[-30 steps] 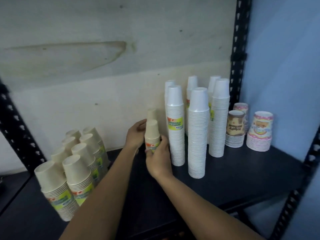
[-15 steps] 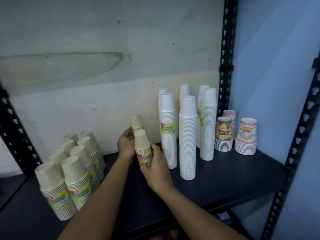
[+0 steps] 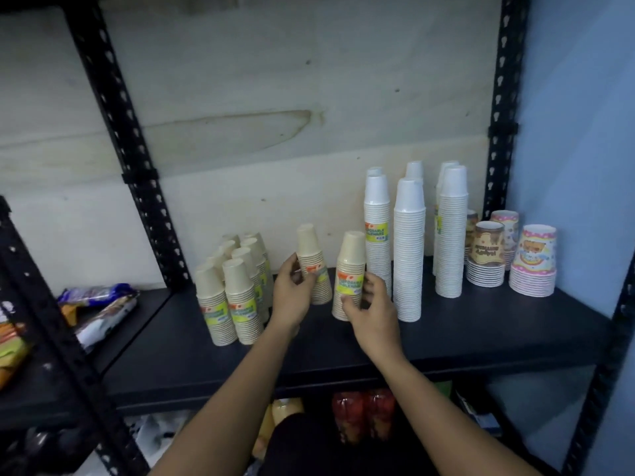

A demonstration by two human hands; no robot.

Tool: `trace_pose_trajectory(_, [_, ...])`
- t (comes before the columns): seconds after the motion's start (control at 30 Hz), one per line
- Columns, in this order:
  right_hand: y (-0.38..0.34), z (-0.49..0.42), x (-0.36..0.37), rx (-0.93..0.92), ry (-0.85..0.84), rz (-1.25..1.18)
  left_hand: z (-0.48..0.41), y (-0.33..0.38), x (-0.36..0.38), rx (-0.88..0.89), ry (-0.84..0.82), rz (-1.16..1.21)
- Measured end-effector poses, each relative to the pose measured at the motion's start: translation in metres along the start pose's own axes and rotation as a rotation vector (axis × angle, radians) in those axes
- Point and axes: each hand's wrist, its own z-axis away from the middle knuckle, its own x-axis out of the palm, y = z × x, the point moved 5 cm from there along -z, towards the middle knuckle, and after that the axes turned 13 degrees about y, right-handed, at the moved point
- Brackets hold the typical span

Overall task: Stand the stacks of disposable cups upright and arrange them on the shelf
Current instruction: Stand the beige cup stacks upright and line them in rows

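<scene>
While both short beige stacks stand mid-shelf [image 3: 481,341], the left hand [image 3: 292,293] grips the rear stack [image 3: 311,266] and the right hand [image 3: 372,309] the front stack [image 3: 350,276]; next, probably nudge them into line.

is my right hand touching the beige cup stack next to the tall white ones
Touching. The head view shows the right hand wrapped around the lower part of the beige cup stack, its fingers overlapping the rims with no gap.
</scene>
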Motion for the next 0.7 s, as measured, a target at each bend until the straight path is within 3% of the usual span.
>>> trace_pose_trajectory(0.37, [-0.028,0.048,0.006,-0.069,-0.151,-0.068,0.071,0.019,-0.080,0.028,0.084,0.068])
trace_pose_trajectory(0.7, [-0.051,0.098,0.067,-0.089,-0.286,-0.092,0.079,0.009,-0.169,0.035,0.242,0.042])
